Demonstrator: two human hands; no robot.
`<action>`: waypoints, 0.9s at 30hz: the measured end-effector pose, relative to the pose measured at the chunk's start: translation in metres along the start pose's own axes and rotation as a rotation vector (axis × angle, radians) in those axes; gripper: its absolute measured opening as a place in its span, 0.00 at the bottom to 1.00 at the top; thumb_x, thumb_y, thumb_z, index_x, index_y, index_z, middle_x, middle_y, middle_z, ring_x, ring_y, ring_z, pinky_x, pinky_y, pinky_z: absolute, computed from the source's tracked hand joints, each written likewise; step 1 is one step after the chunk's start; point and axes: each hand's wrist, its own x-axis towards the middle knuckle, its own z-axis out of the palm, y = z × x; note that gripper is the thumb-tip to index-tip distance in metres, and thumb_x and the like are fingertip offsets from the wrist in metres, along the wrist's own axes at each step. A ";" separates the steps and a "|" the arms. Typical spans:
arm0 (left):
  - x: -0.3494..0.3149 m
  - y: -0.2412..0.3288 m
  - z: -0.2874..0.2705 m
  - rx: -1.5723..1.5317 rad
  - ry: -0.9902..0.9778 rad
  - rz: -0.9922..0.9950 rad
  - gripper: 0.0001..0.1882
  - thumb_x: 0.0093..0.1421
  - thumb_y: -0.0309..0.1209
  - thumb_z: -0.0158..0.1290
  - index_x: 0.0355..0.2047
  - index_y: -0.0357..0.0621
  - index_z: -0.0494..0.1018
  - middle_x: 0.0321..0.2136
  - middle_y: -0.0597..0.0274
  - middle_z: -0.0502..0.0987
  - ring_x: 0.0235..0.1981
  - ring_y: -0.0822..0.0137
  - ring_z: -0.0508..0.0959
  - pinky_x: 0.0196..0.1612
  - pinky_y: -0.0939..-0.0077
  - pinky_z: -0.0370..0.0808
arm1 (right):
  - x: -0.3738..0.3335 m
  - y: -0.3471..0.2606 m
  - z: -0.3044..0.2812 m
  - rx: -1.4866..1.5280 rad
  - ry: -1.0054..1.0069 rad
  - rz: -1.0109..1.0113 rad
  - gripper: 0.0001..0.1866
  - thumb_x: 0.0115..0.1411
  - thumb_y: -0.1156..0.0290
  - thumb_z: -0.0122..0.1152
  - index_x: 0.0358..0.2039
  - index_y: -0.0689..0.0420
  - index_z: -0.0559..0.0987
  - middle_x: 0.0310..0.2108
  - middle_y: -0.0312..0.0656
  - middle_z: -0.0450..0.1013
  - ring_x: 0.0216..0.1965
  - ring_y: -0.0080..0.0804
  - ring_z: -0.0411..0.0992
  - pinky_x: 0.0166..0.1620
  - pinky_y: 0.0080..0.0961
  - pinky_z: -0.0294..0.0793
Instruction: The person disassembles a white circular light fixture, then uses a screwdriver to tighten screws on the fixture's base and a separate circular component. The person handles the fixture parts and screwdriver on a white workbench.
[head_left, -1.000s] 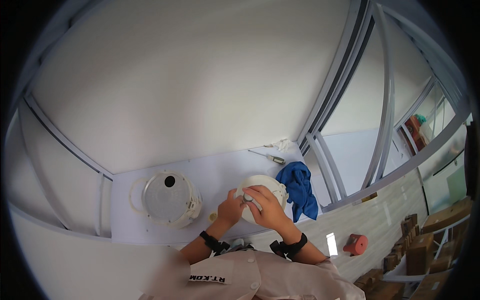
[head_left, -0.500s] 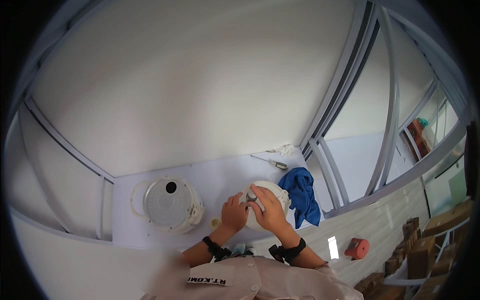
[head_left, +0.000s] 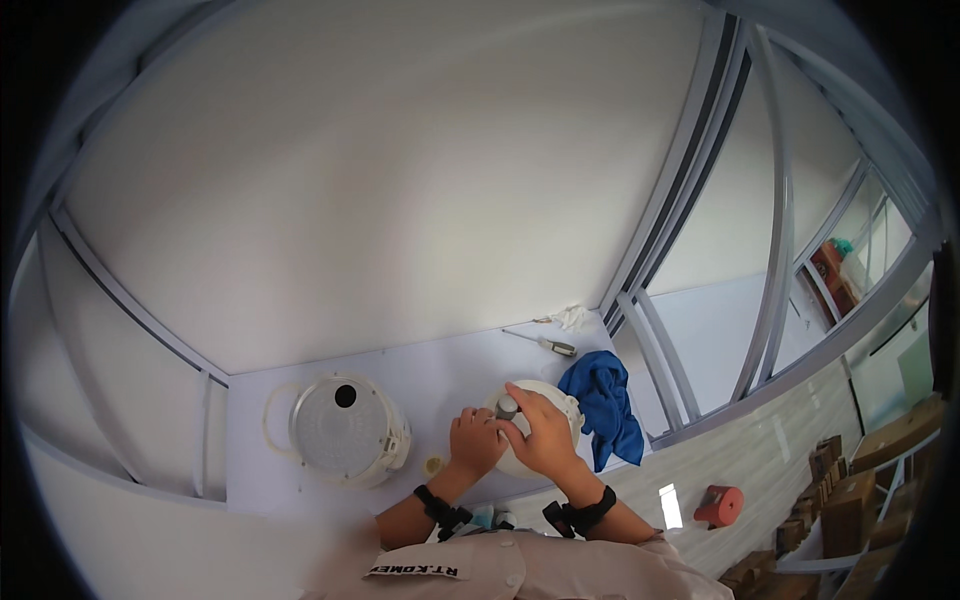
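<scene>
Both my hands meet over a round white appliance lid or cover [head_left: 523, 468] on the right part of the table. My right hand [head_left: 545, 440] curls its thumb and index finger around a small grey round piece [head_left: 507, 407] on top of it. Against the near left side of that piece, my left hand [head_left: 478, 443] is closed, its fingertips partly hidden. How the piece joins the cover cannot be made out. Left of my hands stands a round white appliance body [head_left: 398, 440], like a rice cooker, with a silver top, a black round spot and a white handle.
A blue cloth [head_left: 603, 410] lies right of the cover. Behind it are a screwdriver [head_left: 557, 347] and a crumpled white scrap [head_left: 573, 318]. A small yellowish ring [head_left: 433, 466] sits between the two appliance parts. A red roll [head_left: 719, 506] and cardboard boxes [head_left: 850, 505] stand on the floor at right.
The view has tilted slightly, so the table things sit a little lower. My left fingers have curled in closer, and my right hand still grips the grey piece.
</scene>
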 end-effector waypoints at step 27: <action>-0.010 0.001 0.004 -0.102 -0.025 -0.078 0.10 0.52 0.36 0.65 0.31 0.43 0.82 0.46 0.63 0.80 0.49 0.53 0.76 0.48 0.55 0.76 | -0.007 0.015 0.003 0.154 -0.008 0.076 0.35 0.61 0.82 0.69 0.69 0.64 0.70 0.56 0.57 0.78 0.55 0.59 0.78 0.59 0.41 0.77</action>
